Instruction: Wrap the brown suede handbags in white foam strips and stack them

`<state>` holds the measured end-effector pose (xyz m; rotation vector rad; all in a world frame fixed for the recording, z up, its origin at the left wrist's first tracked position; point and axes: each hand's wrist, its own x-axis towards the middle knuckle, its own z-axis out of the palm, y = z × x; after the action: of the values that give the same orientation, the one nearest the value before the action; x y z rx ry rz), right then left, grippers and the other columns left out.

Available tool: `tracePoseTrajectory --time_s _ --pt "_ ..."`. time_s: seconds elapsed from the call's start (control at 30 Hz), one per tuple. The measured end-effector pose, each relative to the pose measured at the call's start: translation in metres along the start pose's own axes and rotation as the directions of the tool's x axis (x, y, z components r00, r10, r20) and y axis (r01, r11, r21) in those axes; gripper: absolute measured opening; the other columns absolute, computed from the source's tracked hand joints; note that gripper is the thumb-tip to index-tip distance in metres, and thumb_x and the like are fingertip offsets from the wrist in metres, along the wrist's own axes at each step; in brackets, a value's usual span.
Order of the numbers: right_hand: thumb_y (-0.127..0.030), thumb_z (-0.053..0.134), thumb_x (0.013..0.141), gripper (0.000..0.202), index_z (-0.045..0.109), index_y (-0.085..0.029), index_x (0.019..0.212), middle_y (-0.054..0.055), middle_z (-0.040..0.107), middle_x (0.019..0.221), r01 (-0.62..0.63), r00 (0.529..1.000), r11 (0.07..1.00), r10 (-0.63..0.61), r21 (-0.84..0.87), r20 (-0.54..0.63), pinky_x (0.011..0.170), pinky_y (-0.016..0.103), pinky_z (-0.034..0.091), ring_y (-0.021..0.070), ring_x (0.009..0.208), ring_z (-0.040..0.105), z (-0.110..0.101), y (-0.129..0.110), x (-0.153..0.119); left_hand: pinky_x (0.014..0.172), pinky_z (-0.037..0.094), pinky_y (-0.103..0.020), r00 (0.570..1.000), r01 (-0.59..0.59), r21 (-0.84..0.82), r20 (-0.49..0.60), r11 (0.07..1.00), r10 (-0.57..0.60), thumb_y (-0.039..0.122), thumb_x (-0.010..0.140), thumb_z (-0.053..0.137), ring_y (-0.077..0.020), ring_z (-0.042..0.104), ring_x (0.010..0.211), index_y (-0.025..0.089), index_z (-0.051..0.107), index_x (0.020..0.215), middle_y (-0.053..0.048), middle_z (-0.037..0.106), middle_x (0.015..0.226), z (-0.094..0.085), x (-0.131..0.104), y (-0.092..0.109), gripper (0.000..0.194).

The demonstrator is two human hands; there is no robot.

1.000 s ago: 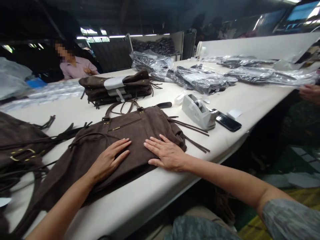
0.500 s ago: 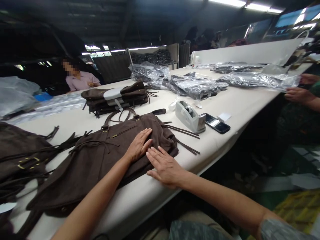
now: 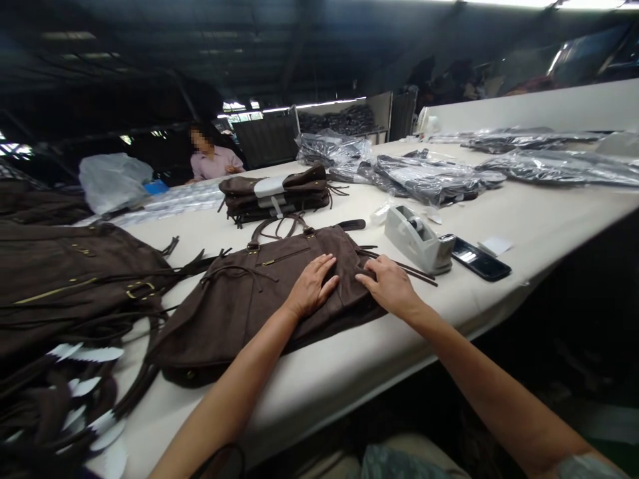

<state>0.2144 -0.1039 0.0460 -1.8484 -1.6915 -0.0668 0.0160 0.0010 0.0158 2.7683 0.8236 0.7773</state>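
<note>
A dark brown handbag (image 3: 229,306) lies flat on the table, its handles pointing away from me and its thin cords trailing off the right end. My left hand (image 3: 312,286) rests on the bag's front with outstretched fingers, pressing on the fabric. At the bag's right end, my right hand (image 3: 392,285) has its fingers bent around the edge, the thumb on the near side, pinching the material. Just beyond that hand stands a grey tape dispenser (image 3: 418,243). Behind the bag is a stack of folded brown bags (image 3: 274,193) with a pale paper band.
A phone (image 3: 480,258) and a white card (image 3: 495,245) lie right of the dispenser. Plastic-wrapped bags (image 3: 429,176) cover the far table (image 3: 549,226). More brown bags (image 3: 74,279) and white tags (image 3: 97,352) crowd the left. A person (image 3: 212,159) is across the table.
My right hand has shifted from lying flat near the bag's front edge to gripping its right end. The left hand stays on the bag. The view has turned left.
</note>
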Motion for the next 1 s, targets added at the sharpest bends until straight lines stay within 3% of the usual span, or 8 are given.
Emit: tracePoseTrajectory --time_s 0.13,0.33,0.43,0.57,0.67,0.77,0.87,1.0 --pt "-0.037 0.064 0.084 0.024 0.056 -0.020 0.069 0.000 0.055 0.069 -0.123 0.991 0.962 0.132 0.245 -0.020 0.068 0.030 0.041 0.0166 0.066 0.052 -0.011 -0.006 0.003 0.122 0.027 -0.044 1.000 -0.014 0.009 -0.005 1.000 0.014 0.043 0.100 0.034 -0.0232 0.034 0.143 0.014 0.044 0.141 -0.013 0.045 0.149 -0.003 0.000 0.001 0.052" --pt "-0.052 0.062 0.080 0.040 0.052 -0.019 0.061 -0.003 0.048 0.057 -0.335 0.899 0.633 0.438 0.698 0.035 0.059 0.027 0.040 0.0121 0.057 0.045 -0.005 -0.008 -0.020 0.123 0.021 -0.048 1.000 -0.014 -0.031 0.004 0.999 0.014 0.043 0.099 0.032 -0.0241 0.030 0.145 0.015 0.041 0.144 -0.013 0.042 0.150 -0.005 0.002 0.000 0.053" --pt "-0.052 0.060 0.081 0.040 0.059 -0.017 0.063 -0.001 0.055 0.063 -0.343 0.908 0.546 0.402 0.764 0.120 0.063 0.028 0.048 0.0141 0.063 0.052 -0.002 -0.001 -0.044 0.120 0.028 -0.048 0.999 0.006 -0.062 0.037 0.998 -0.004 0.048 0.099 0.032 -0.0240 0.035 0.142 0.017 0.045 0.141 -0.013 0.044 0.148 -0.003 0.002 -0.002 0.054" --pt "-0.036 0.057 0.081 0.026 0.074 -0.018 0.089 0.006 0.070 0.098 -0.343 0.938 0.399 0.198 0.850 0.285 0.070 0.032 0.057 0.0205 0.089 0.065 -0.009 0.014 -0.062 0.118 0.032 -0.046 0.996 0.035 -0.081 0.085 0.996 -0.028 0.049 0.099 0.031 -0.0229 0.041 0.137 0.018 0.049 0.138 -0.012 0.049 0.144 -0.002 0.002 -0.005 0.053" --pt "-0.015 0.052 0.073 0.036 0.075 -0.021 0.100 0.007 0.065 0.122 -0.199 0.980 0.565 0.099 0.801 0.174 0.080 0.032 0.056 0.0226 0.113 0.060 -0.015 0.025 -0.058 0.119 0.031 -0.046 0.993 0.052 -0.079 0.106 0.996 -0.043 0.049 0.099 0.029 -0.0222 0.040 0.138 0.018 0.048 0.139 -0.012 0.048 0.145 -0.003 0.001 -0.006 0.054" --pt "-0.009 0.053 0.073 0.042 0.073 -0.022 0.107 0.007 0.062 0.126 -0.065 0.998 0.703 0.057 0.708 0.035 0.090 0.034 0.053 0.0212 0.118 0.056 -0.017 0.033 -0.044 0.119 0.030 -0.044 0.992 0.069 -0.099 0.117 0.993 -0.057 0.049 0.100 0.027 -0.0212 0.040 0.138 0.019 0.047 0.140 -0.011 0.047 0.146 -0.007 -0.001 -0.005 0.054" --pt "-0.007 0.058 0.075 0.042 0.069 -0.020 0.114 0.007 0.067 0.116 -0.050 0.998 0.757 0.011 0.651 0.063 0.086 0.032 0.054 0.0194 0.106 0.061 -0.016 0.037 -0.029 0.120 0.029 -0.044 0.990 0.094 -0.155 0.124 0.983 -0.075 0.049 0.099 0.029 -0.0210 0.040 0.138 0.020 0.048 0.139 -0.010 0.047 0.146 -0.010 -0.001 -0.001 0.053" --pt "-0.005 0.063 0.074 0.032 0.070 -0.018 0.103 0.005 0.070 0.100 -0.011 0.988 0.883 -0.063 0.470 0.140 0.082 0.032 0.051 0.0204 0.094 0.061 -0.013 0.038 -0.017 0.121 0.027 -0.046 0.987 0.114 -0.194 0.137 0.974 -0.088 0.048 0.099 0.033 -0.0219 0.039 0.139 0.020 0.048 0.140 -0.010 0.047 0.146 -0.013 -0.001 0.002 0.052"
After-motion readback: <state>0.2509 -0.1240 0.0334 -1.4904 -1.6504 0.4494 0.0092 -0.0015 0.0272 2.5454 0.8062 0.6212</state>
